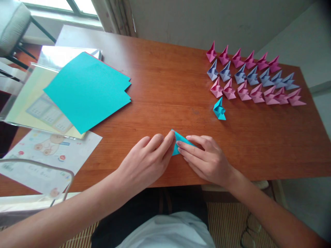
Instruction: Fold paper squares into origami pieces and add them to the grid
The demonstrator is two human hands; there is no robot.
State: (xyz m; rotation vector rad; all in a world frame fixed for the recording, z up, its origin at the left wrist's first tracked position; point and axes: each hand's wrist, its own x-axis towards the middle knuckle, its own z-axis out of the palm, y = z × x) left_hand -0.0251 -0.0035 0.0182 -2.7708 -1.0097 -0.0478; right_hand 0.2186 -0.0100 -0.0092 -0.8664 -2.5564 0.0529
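A small folded piece of teal paper [181, 140] lies on the wooden table [168, 89] near its front edge. My left hand [146, 160] presses its fingertips on the paper's left side, fingers drawn together. My right hand [205, 158] lies over the paper's right part, fingers pressed flat on the fold. One finished teal origami piece [219, 109] stands just beyond, apart from both hands. Part of the folded paper is hidden under my fingers.
Rows of finished origami stand at the back right: dark pink [243, 59], blue-violet [252, 77], light pink [257, 93]. A stack of teal sheets [86, 89] lies at the left on a shiny plastic sleeve [49, 65]. A printed sheet [51, 151] lies by the front left.
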